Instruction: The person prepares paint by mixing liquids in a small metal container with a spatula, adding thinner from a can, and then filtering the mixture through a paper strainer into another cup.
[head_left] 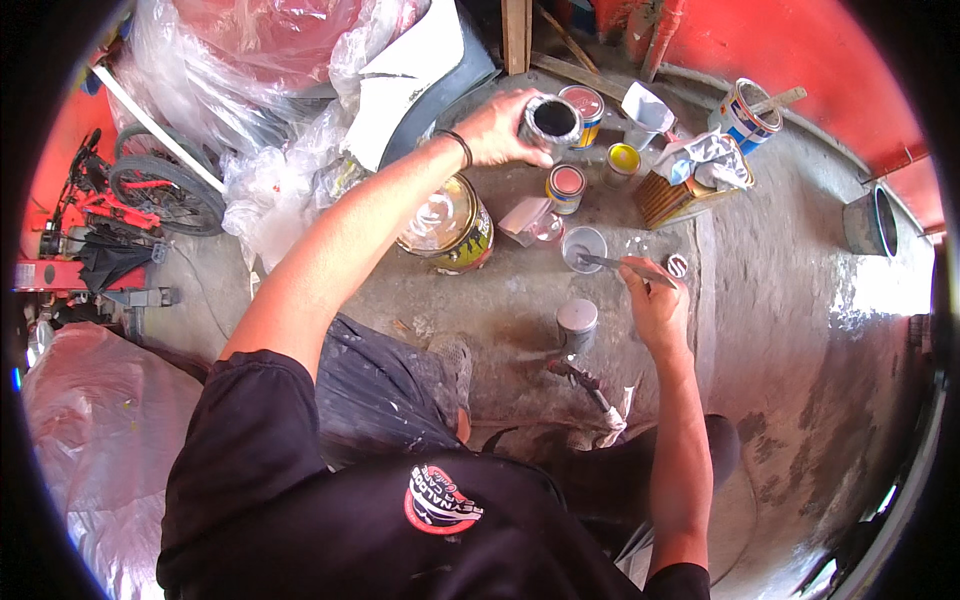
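Note:
My left hand (500, 128) is wrapped round a small open can (530, 122) with a dark inside, held above the floor among other cans. In my right hand (657, 305) is a thin flat spatula (630, 268). Its far end reaches into a clear plastic cup (578, 264) standing on the floor; how much the cup contains is hard to make out. A spray gun (585, 382) with a grey-lidded cup (577, 316) sits nearer me, between my knees. A small round cap (677, 266) lies just right of my right hand.
A large paint can (465, 243) stands under my left forearm. Around the cup are a small red-topped can (566, 188), a yellow-lidded container (623, 160) and a box with a crumpled cloth (708, 160). Plastic sheeting (270, 150) and a bicycle (150, 195) are at left, a bucket (870, 222) at right.

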